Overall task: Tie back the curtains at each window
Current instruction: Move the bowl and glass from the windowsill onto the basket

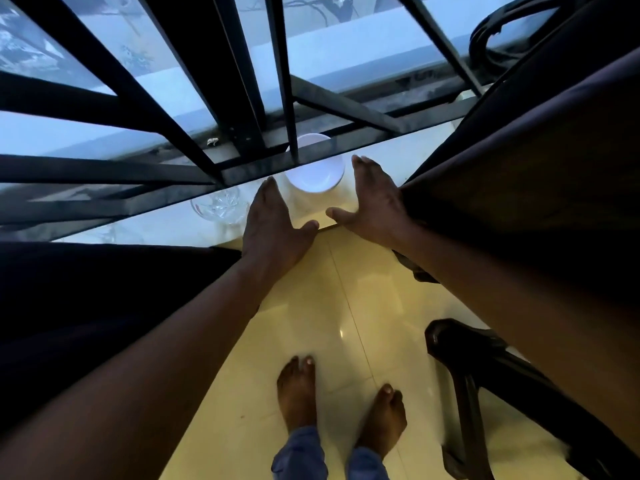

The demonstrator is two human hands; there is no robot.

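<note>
Dark fabric forms two curtain panels, one at each side of the window. The left curtain (86,306) hangs along the outer side of the left forearm; the right curtain (519,202) hangs against the back of the right hand. Between the panels, black metal bars (242,109) cross the glass, with daylight behind them.

Below the bars runs a pale window sill (398,147). A white bowl (317,173) stands on the sill, with a clear cut-glass dish (216,204) to its left. The floor (311,306) is glossy cream tile. A dark chair (460,358) stands at lower right. Two bare feet (298,393) stand on the tile.

The left hand (272,230) has a spread grip: fingers straight and together, thumb out to the side, holding nothing. The right hand (375,202) is likewise flat and spread, thumb out, holding nothing; its outer edge touches the right curtain's edge.
</note>
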